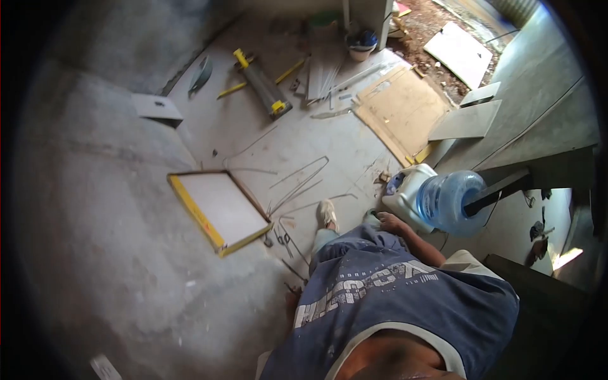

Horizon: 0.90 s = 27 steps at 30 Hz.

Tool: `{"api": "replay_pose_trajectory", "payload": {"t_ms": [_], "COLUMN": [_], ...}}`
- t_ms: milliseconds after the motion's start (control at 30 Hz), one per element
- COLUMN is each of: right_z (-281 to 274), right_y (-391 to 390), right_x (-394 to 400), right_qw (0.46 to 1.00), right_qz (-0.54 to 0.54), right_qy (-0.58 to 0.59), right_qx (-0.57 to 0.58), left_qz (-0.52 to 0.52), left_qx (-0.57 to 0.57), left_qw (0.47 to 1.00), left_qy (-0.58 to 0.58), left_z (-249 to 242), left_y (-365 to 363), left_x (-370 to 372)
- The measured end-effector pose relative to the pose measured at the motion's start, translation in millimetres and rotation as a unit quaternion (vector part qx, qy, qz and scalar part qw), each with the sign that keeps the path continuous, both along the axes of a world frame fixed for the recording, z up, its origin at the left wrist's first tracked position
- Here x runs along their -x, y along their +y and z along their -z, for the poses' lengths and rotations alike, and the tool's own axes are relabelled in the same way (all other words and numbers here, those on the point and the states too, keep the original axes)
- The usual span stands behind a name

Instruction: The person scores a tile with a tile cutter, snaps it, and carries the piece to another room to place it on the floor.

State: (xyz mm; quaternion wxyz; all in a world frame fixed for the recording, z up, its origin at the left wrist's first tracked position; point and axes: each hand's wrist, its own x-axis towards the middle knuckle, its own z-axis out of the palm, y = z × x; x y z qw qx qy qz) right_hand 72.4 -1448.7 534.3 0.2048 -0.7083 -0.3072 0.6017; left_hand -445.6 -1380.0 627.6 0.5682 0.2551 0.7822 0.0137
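Observation:
My right hand (pixel 391 223) hangs beside my right leg, close to the white container. Its fingers look curled, and whatever they may hold is too small to make out. Only a dark part of my left hand (pixel 292 296) shows at the left edge of my shirt (pixel 380 285); its fingers are in shadow. Thin bent rods (pixel 297 190) lie on the floor near my light shoe (pixel 327 214). Left of them is a white panel (pixel 221 206) with yellow and dark edging. A blue water bottle (pixel 449 199) rests against the white container (pixel 408 196).
A grey and yellow tool (pixel 263 85) stands on the floor ahead. White strips (pixel 320 79), a bucket (pixel 361 47) and a brown board (pixel 405 107) lie beyond. Grey tiles (pixel 468 120) lean at the right, near a dark beam (pixel 500 195). A concrete wall (pixel 101 190) is at the left.

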Motion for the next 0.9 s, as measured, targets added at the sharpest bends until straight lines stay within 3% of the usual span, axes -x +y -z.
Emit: {"api": "replay_pose_trajectory", "payload": {"t_ms": [67, 100, 200, 233, 267, 400, 467, 600, 667, 700, 767, 900], "right_z": [-60.1, -81.6, -61.0, -86.2, -96.1, -82.0, -46.1, -45.6, -48.7, -51.9, -49.4, 6.7], "right_y": [52.4, 75.6, 113.0, 131.2, 142.3, 197.5, 229.0, 328.4, 373.4, 401.6, 431.2, 446.6], "right_x": [1.6, 1.3, -10.9, -15.6, -20.4, -48.8, -67.5, -131.4, -170.0, -198.7, -207.4, -193.5], "right_qw": [0.989, 0.988, 0.984, 0.986, 0.986, 0.986, 0.989, 0.981, 0.981, 0.982, 0.975, 0.958], "right_qz": [-0.027, 0.002, 0.104, 0.106, 0.120, 0.123, 0.106, 0.137, 0.096, 0.032, 0.016, 0.005], "right_qy": [-0.141, -0.148, -0.139, -0.131, -0.113, -0.069, -0.048, -0.069, -0.044, -0.029, -0.048, -0.069], "right_qx": [-0.033, -0.035, -0.048, -0.001, 0.029, 0.091, 0.092, 0.122, 0.161, 0.182, 0.217, 0.278], "left_qz": [0.012, 0.033, 0.206, 0.209, 0.268, 0.309, 0.314, 0.328, 0.373, 0.404, 0.462, 0.421], "left_qx": [-0.027, -0.046, -0.152, -0.115, -0.168, -0.249, -0.217, -0.151, -0.075, -0.075, -0.093, -0.129], "left_qw": [0.999, 0.998, 0.965, 0.968, 0.946, 0.913, 0.919, 0.928, 0.923, 0.911, 0.882, 0.895], "left_qy": [-0.015, -0.021, -0.056, -0.074, -0.076, -0.088, -0.098, -0.095, -0.054, -0.035, -0.023, -0.067], "left_z": [4.6, 3.4, 7.7, -7.2, -19.4, -35.1, -42.3, -0.8, 5.2, 24.5, 65.7, 116.3], "left_y": [90.8, 135.8, 283.9, 332.7, 372.4, 506.8, 540.8, 573.4, 570.3, 585.9, 589.6, 652.2], "left_x": [-41.8, -61.6, -128.4, -158.3, -186.0, -293.8, -345.0, -393.6, -417.6, -434.4, -448.3, -528.0]}}
